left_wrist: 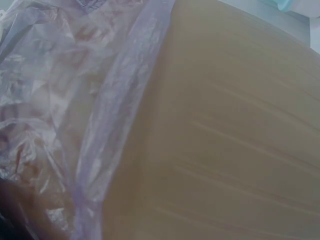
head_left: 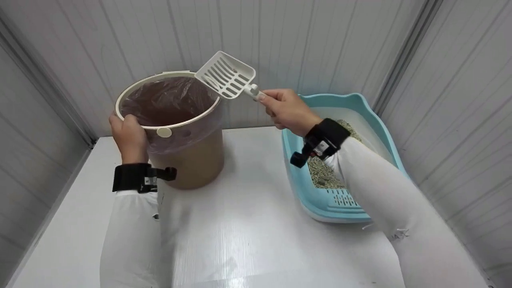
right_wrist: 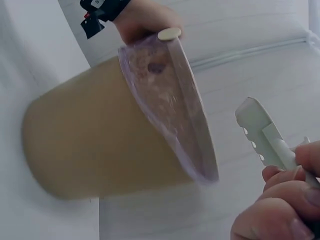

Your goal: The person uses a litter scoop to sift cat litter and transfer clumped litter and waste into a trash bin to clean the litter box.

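Observation:
My right hand (head_left: 285, 110) grips the handle of a white slotted litter scoop (head_left: 227, 75) and holds its empty head over the right rim of a tan bin (head_left: 192, 160). The bin is lined with a clear plastic bag (head_left: 170, 100) and has a cream rim. My left hand (head_left: 129, 136) holds the bin's near left rim. In the right wrist view the scoop (right_wrist: 260, 132) shows edge-on beside the bin (right_wrist: 95, 135), with my fingers (right_wrist: 280, 200) round the handle. The left wrist view is filled by the bin wall (left_wrist: 230, 130) and the bag (left_wrist: 60, 100).
A light blue litter tray (head_left: 320, 200) with greyish litter (head_left: 324, 172) sits on the white table (head_left: 240, 224) at the right, under my right forearm. Grey panelled walls close in at the back and on both sides.

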Available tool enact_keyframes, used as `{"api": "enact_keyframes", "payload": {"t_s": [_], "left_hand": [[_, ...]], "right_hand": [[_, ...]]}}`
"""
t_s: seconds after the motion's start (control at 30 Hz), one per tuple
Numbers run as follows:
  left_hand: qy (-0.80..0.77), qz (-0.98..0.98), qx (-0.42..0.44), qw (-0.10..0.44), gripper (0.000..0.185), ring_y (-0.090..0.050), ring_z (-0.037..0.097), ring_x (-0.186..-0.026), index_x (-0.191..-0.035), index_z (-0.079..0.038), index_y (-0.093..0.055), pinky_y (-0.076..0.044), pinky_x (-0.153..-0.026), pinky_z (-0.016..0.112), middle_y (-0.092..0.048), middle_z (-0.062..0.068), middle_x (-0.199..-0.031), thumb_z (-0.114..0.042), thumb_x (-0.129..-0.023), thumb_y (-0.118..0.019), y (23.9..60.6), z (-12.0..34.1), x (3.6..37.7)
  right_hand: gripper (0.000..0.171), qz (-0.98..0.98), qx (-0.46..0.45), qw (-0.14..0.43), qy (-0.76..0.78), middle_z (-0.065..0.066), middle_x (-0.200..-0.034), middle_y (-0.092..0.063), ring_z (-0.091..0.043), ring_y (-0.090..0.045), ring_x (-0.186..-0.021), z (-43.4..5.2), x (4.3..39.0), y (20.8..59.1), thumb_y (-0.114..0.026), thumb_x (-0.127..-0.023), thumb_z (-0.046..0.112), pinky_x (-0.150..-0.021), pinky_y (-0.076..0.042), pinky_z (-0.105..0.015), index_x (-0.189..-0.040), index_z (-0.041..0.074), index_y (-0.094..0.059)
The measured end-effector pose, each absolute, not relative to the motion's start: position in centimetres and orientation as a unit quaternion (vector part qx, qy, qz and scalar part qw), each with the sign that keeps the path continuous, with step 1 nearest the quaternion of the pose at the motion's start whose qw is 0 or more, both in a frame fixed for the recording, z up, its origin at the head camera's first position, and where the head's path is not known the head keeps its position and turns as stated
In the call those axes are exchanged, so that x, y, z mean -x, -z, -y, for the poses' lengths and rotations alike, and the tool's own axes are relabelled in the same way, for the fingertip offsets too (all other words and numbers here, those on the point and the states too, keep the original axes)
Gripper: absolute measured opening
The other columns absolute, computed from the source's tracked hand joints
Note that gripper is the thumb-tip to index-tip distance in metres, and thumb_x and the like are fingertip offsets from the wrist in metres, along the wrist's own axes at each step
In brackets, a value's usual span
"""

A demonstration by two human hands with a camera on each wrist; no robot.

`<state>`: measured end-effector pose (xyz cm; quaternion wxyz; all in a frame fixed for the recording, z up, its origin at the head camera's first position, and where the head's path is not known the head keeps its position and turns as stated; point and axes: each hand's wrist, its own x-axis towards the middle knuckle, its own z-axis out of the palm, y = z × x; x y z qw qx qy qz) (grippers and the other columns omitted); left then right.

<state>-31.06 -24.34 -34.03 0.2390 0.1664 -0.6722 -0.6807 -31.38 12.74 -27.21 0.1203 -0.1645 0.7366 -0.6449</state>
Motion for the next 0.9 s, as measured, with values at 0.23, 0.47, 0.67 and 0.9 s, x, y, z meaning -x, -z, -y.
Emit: {"api": "enact_keyframes", "payload": {"t_s": [0.23,0.47,0.67,0.9], "left_hand": [[0.681,0.672,-0.178,0.231,0.065,-0.026,0.005,-0.154,-0.167,-0.012,-0.017,-0.023,-0.122,0.012,-0.023,0.003,-0.174,-0.017,-0.104,-0.029,34.0,25.1,30.6],[0.688,0.661,-0.180,0.240,0.064,-0.028,0.002,-0.153,-0.166,-0.010,-0.019,-0.023,-0.119,0.006,-0.026,0.001,-0.173,-0.015,-0.103,-0.029,33.5,25.8,30.3],[0.696,0.651,-0.174,0.248,0.061,-0.032,0.005,-0.151,-0.163,-0.009,-0.025,-0.026,-0.118,0.008,-0.030,0.004,-0.171,-0.013,-0.102,-0.030,33.5,26.3,30.0],[0.695,0.650,-0.185,0.245,0.060,-0.031,0.005,-0.150,-0.162,-0.009,-0.026,-0.025,-0.116,0.007,-0.028,0.004,-0.171,-0.014,-0.103,-0.030,33.4,27.0,29.4]], "right_hand": [[0.030,-0.730,0.110,0.092,0.668,0.007,-0.062,-0.041,-0.005,-0.031,-0.047,-20.4,30.5,28.0,-0.054,-0.110,0.026,-0.042,-0.025,-0.020,-0.125,0.005,-0.069],[0.028,-0.744,0.072,0.086,0.659,0.009,-0.063,-0.046,-0.004,-0.034,-0.048,-27.4,29.3,30.7,-0.055,-0.110,0.028,-0.042,-0.028,-0.019,-0.117,0.007,-0.071],[0.025,-0.774,0.038,0.091,0.625,0.010,-0.062,-0.045,-0.002,-0.033,-0.045,-31.7,28.4,33.1,-0.054,-0.110,0.030,-0.042,-0.028,-0.019,-0.108,0.014,-0.072],[0.034,-0.873,0.018,0.109,0.475,0.010,-0.063,-0.039,-0.005,-0.028,-0.047,-35.1,27.9,34.1,-0.049,-0.111,0.040,-0.046,-0.027,-0.026,-0.116,0.013,-0.069]]}}
